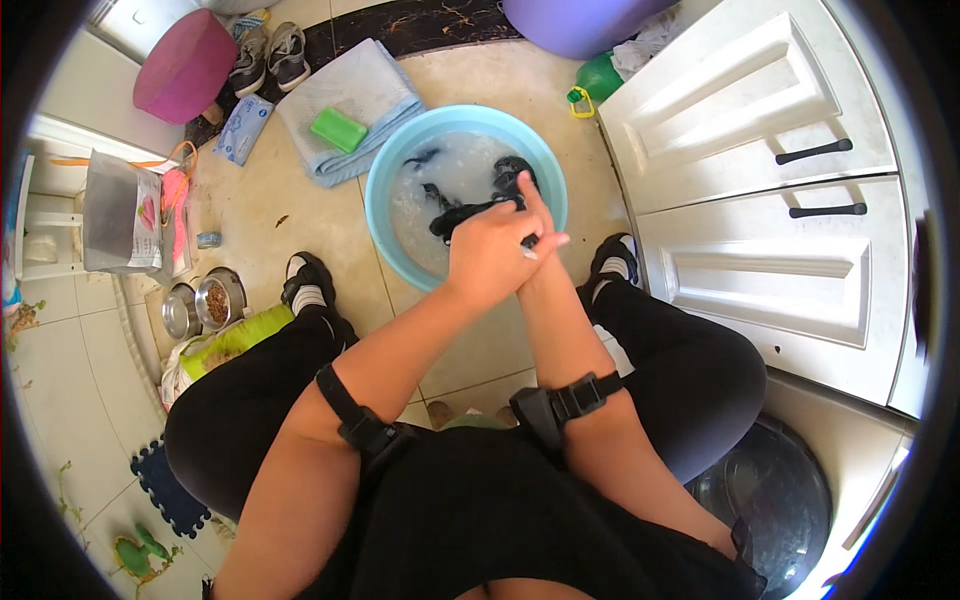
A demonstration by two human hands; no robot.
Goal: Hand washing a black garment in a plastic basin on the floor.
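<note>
A light blue plastic basin [377, 219] of cloudy, sudsy water stands on the floor between my feet. Black wet cloth [465, 215] lies partly under the water. Over the basin's near right part, my left hand [491, 244] and my right hand [536, 214] are pressed together, with a bit of the black cloth gripped between them; the fingers overlap, so which hand has more of it is unclear. A green bar of soap [339, 130] rests on a folded pale blue and white mat [315, 94] at the basin's upper left.
White cabinet doors [765, 277] with black handles flank the right side. Two metal pet bowls [220, 298], one with kibble, sit at left near a small tin [209, 240]. A wipes packet [244, 129], sneakers [288, 56], a purple tub [581, 22] and a green bottle [598, 77] are farther off.
</note>
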